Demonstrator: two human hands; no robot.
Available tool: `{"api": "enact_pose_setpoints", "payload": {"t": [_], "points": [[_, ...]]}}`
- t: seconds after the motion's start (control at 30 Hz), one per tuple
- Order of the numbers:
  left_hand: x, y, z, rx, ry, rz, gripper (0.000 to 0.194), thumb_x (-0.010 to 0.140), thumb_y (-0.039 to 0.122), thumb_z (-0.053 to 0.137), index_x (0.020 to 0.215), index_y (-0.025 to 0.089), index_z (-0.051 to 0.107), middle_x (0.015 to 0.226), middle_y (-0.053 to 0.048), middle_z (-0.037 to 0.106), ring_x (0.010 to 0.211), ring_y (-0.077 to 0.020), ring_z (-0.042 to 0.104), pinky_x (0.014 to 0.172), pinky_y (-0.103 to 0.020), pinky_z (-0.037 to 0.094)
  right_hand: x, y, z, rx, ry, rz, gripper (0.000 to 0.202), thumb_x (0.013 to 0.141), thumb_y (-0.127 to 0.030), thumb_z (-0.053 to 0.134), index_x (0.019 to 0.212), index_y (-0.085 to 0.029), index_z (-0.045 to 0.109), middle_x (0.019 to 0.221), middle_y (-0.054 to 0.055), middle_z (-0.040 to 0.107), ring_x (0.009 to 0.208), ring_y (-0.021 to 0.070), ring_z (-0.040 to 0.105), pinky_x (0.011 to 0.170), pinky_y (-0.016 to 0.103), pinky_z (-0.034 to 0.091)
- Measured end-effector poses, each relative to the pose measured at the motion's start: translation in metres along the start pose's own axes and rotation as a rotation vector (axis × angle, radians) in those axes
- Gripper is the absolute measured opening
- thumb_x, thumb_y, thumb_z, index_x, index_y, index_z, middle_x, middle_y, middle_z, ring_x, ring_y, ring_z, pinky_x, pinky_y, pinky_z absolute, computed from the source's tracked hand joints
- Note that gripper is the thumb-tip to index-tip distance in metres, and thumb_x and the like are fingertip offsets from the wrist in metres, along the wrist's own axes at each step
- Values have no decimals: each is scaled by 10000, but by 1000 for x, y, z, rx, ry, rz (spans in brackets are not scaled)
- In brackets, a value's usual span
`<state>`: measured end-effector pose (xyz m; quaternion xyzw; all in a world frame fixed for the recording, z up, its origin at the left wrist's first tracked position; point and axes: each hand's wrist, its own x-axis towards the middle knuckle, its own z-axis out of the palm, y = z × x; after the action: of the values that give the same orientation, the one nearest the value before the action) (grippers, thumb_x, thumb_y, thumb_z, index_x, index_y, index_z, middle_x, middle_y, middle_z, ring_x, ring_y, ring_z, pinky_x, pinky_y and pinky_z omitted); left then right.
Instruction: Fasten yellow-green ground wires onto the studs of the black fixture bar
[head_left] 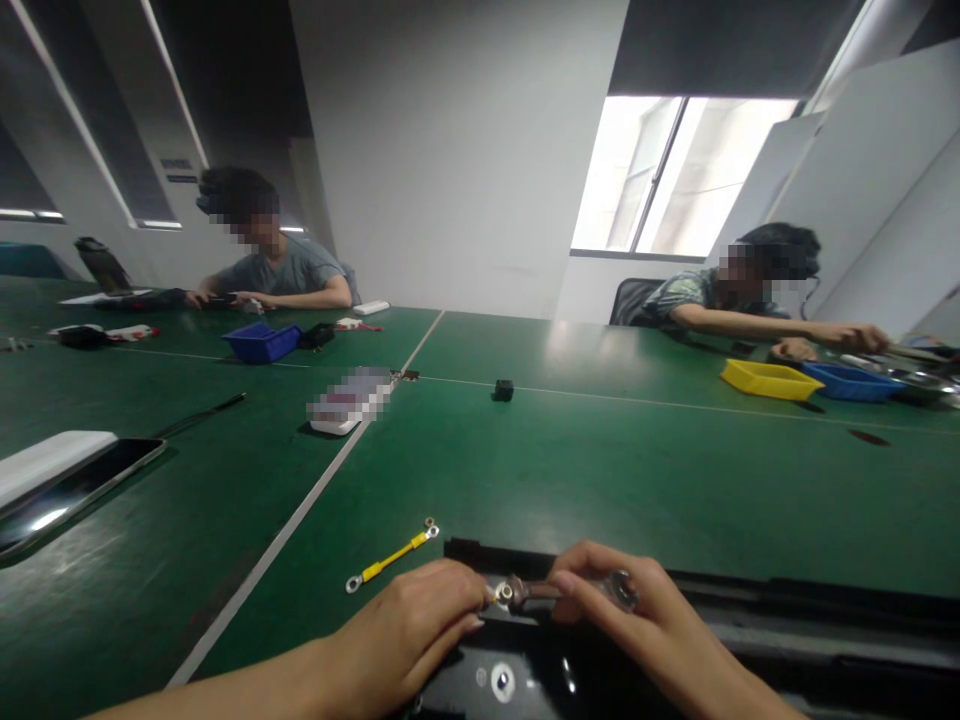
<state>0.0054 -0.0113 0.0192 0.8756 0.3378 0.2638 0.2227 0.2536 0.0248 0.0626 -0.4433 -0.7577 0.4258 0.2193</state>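
Your right hand (pixel 649 605) grips a metal wrench (pixel 544 590), its head at a brass-coloured nut (pixel 506 594) on the near black housing (pixel 540 655). Your left hand's (pixel 420 615) fingertips rest beside that nut; whether they pinch anything cannot be told. The nut is in place, its tightness unverifiable. One yellow ring-terminal lead (pixel 394 558) lies unattached, left of the housing; the nearer silver fitting (pixel 502 683) bears no lead.

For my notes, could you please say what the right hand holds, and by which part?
The right hand holds a wrench by its shaft, away from the nut.
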Motion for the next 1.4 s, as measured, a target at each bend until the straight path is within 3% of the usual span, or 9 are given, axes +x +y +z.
{"api": "enact_pose_setpoints", "payload": {"t": [0.63,0.83,1.17,1.4], "points": [[0,2,-1,7,17,11,245,987,161,370,1180,169,522,1080,-85,630,1001,-206,588,924,-314,463,4,4,1,28,4,-60,311,889,-451,526,841,-177,666,761,20,687,722,163,633,671,252,473],[1,0,-1,20,30,37,239,997,188,356,1156,154,532,1054,-101,639,988,-216,596,910,-319,472,4,7,2,-83,23,-84,295,874,-437,544,841,-196,712,763,22,706,713,178,648,650,251,495],[2,5,-4,15,2,-3,263,1006,206,332,1163,149,534,1037,-106,632,974,-220,594,893,-327,474,2,12,2,-185,46,-247,220,866,-398,576,887,-236,724,845,21,733,751,181,686,687,248,527],[1,6,-4,11,2,3,269,1009,217,325,1166,149,532,1043,-113,634,978,-219,591,897,-326,471,1,11,2,-202,17,-278,207,887,-368,558,919,-237,715,882,21,731,792,177,688,717,246,530]]}}
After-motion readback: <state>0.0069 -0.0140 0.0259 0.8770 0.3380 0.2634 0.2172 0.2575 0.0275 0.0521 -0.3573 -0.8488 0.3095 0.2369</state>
